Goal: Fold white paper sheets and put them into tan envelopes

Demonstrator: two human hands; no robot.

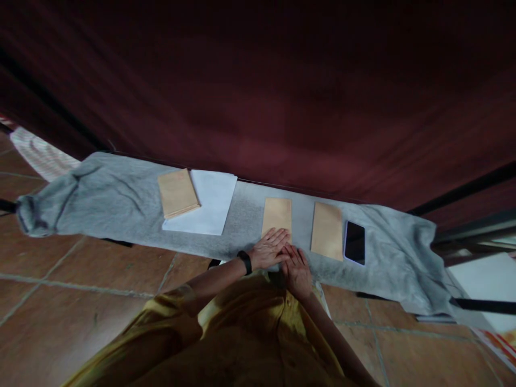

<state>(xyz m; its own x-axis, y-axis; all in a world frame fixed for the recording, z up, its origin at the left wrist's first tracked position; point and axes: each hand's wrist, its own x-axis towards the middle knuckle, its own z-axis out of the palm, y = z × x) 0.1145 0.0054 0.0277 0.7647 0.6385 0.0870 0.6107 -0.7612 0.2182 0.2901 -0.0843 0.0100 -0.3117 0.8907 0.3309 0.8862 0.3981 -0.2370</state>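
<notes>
My left hand [269, 248] lies flat with fingers stretched out on the near end of a tan envelope [277, 214] on the grey cloth-covered board [121, 204]. A black band sits on that wrist. My right hand [297, 270] rests beside it at the board's near edge, fingers extended and touching the left hand's fingertips. A second tan envelope [327, 230] lies just to the right, apart from both hands.
A black phone [355, 242] lies right of the second envelope. At the left, a stack of tan envelopes [178, 192] overlaps white sheets [212, 207]. A dark red curtain [282, 97] hangs behind. Tiled floor [80, 279] lies below; a white surface [489, 279] stands at right.
</notes>
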